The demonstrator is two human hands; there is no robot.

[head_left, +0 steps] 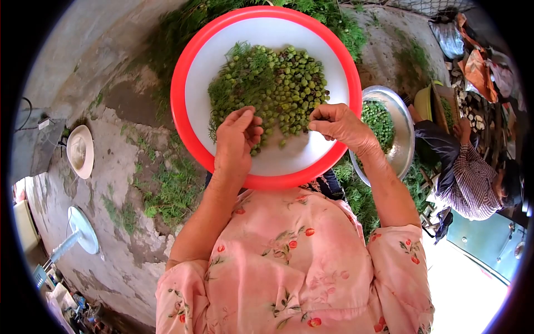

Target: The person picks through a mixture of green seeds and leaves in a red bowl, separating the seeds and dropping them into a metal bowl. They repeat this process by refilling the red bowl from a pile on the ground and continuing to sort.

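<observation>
A wide basin with a red rim (183, 108) and a white inside rests at my lap. In it lies a heap of small round green fruits (303, 80), some darker, with feathery green sprigs (245, 78) mostly on the left. My left hand (236, 136) is over the near left part of the heap, thumb against curled fingers. Across from it, my right hand (340, 125) pinches thumb and fingertips together at the heap's right edge. Whatever either hand holds is too small or hidden to make out.
To the right stands a metal bowl (405, 131) of green fruits. Beyond it another person (470, 178) sits by a basket (445, 106). Feathery cuttings (175, 186) litter the floor. At left are a hat (80, 151) and a pale blue fan (83, 231).
</observation>
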